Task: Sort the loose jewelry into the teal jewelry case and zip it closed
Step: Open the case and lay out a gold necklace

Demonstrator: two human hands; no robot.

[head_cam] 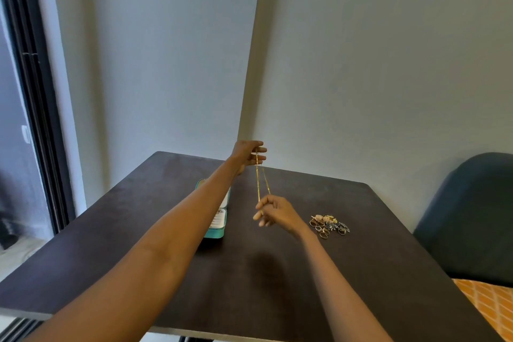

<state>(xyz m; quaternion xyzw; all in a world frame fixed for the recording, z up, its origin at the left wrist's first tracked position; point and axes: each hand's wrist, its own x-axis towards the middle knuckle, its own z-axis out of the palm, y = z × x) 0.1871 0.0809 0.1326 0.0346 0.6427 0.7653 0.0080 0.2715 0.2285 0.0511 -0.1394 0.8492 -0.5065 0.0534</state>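
Both hands, left hand and right hand, pinch gold chain; forearm hides teal case.

A: Status on hands?
B: Left hand raised over the far edge of the dark wooden counter, pinching the top of a thin gold chain necklace. Right hand lower, pinching its bottom end. Chain hangs as two taut strands.
A: Case?
B: Open teal zip-up jewelry case, partly behind left forearm. Small heap of loose metal rings just right of right hand.
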